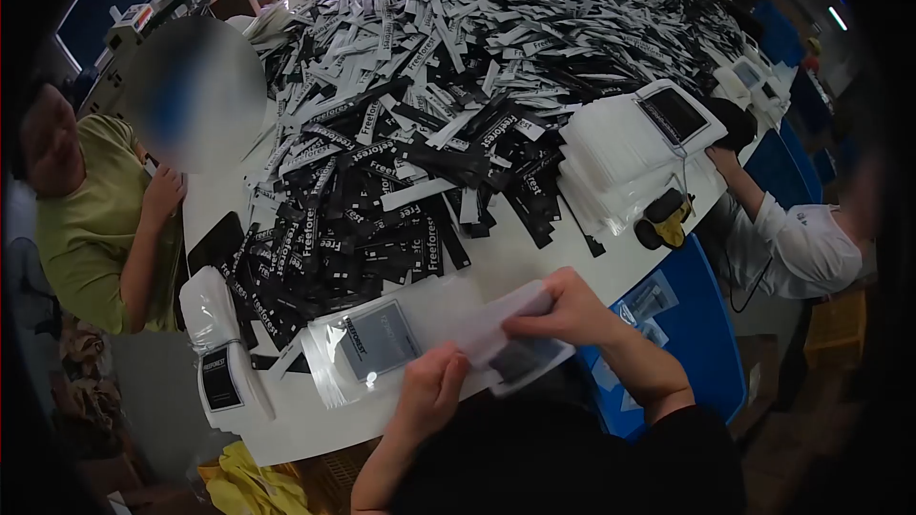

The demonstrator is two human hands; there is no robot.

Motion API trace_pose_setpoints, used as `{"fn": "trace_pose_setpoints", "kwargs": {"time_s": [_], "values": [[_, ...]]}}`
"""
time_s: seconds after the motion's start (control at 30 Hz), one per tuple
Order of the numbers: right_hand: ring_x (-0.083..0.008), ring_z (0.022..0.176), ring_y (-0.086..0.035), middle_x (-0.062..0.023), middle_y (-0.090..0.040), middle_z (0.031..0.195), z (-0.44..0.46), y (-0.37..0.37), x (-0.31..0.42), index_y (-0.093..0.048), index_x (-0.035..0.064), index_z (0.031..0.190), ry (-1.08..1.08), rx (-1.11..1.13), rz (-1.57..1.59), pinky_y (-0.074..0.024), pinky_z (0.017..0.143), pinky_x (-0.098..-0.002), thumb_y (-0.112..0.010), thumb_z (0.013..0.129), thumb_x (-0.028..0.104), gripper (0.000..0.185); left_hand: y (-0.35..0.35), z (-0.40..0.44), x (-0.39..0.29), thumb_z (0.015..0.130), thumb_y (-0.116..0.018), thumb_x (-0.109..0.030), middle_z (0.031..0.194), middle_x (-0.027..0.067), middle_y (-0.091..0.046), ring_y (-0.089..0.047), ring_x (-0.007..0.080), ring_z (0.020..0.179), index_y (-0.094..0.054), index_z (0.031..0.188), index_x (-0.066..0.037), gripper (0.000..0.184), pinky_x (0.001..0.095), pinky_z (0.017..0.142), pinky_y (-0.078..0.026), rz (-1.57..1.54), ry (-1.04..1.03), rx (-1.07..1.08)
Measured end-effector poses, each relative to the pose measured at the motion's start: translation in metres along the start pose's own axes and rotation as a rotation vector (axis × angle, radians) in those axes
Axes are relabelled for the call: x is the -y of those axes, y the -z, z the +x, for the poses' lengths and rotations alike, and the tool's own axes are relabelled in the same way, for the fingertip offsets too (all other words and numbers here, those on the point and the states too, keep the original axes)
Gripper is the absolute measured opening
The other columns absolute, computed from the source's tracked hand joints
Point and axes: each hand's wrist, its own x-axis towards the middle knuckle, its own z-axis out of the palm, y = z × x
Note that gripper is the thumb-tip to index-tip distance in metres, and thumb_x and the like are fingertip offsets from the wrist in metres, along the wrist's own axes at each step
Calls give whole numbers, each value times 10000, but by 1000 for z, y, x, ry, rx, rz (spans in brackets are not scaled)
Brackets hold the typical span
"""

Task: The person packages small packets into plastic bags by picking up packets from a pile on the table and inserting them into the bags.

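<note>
A translucent whitish plastic bag (pixel 489 322) is stretched between my two hands at the table's front edge. My right hand (pixel 570 310) pinches its upper right end, thumb on top. The closed fingers of my left hand (pixel 434 386) grip its lower left edge. Part of a clear bag with a dark panel (pixel 530 362) hangs beneath my right hand; whether it belongs to the held bag, I cannot tell. Just left of my hands, flat clear bags with a grey "FREEFOREST" panel (pixel 380 336) lie on the white table (pixel 315 424).
A large heap of black and white "Freeforest" strips (pixel 410 133) covers the table's middle. Bag stacks stand at right (pixel 611 157) and left (pixel 215 324). A black-and-yellow object (pixel 665 219) sits by the right edge. People sit at left (pixel 91 219) and right (pixel 806 243).
</note>
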Motion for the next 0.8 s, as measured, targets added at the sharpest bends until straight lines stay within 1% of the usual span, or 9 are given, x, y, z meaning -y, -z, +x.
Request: {"fn": "trace_pose_setpoints", "kwargs": {"time_s": [0.03,0.1,0.17,0.23,0.33,0.47,0.6,0.73,0.8], "values": [[-106,717,-614,-79,-671,792,-11,19,10,-679,8,874,-52,10,-143,-474,680,-232,-751,691,177,259,-3,-1,-8,869,-523,-150,836,138,-617,-612,276,775,-596,913,1,174,332,674,-466,-167,65,-32],[-147,721,-636,-100,-671,813,-27,47,17,-676,10,884,-107,16,-284,-479,696,-253,-751,682,231,309,2,-11,0,845,-556,-145,861,136,-616,-607,282,809,-594,929,-1,170,331,718,-468,-67,79,-111],[-247,797,-636,-133,-658,869,-35,61,19,-644,23,975,-71,210,-908,-487,743,-317,-745,678,245,384,1,-11,6,822,-589,-139,886,133,-616,-602,288,843,-592,944,-3,183,331,762,-470,28,92,-195],[-287,927,-589,-129,-621,994,-12,43,33,-592,33,1034,72,82,-862,-470,810,-353,-713,712,226,394,-7,-4,10,757,-663,-133,1003,141,-606,-564,307,991,-593,991,-7,275,371,853,-443,240,-101,-421],[-277,985,-565,-114,-592,1081,55,18,23,-599,45,1017,370,-120,-685,-467,825,-344,-680,744,166,309,-18,0,14,715,-707,-157,1130,149,-571,-505,321,1107,-584,1060,-4,397,415,926,-396,440,-114,-413],[-282,944,-532,-120,-575,956,179,10,-17,-557,4,975,689,-491,-971,-440,814,-348,-630,683,39,303,-20,-10,39,704,-720,-174,1175,160,-555,-499,316,1127,-576,1100,-3,455,421,940,-381,554,-150,-348],[-288,909,-527,-110,-537,875,196,9,-18,-559,12,999,541,-472,-1008,-454,794,-354,-598,682,-8,320,-18,-10,41,715,-704,-163,1167,157,-564,-510,298,1122,-575,1096,1,434,411,930,-391,539,-128,-381],[-248,840,-552,-64,-552,884,180,1,-4,-578,53,953,682,-306,-815,-484,696,-324,-584,639,-41,328,-19,-11,42,759,-647,-127,1145,164,-575,-538,293,1096,-549,1122,13,401,404,914,-404,536,-138,-410],[-243,840,-558,-49,-565,875,182,-6,-11,-597,69,904,699,-171,-1054,-487,701,-314,-594,602,-61,329,-19,-9,41,767,-632,-118,1139,165,-579,-547,292,1085,-541,1130,15,397,401,911,-406,517,-138,-433]]}}
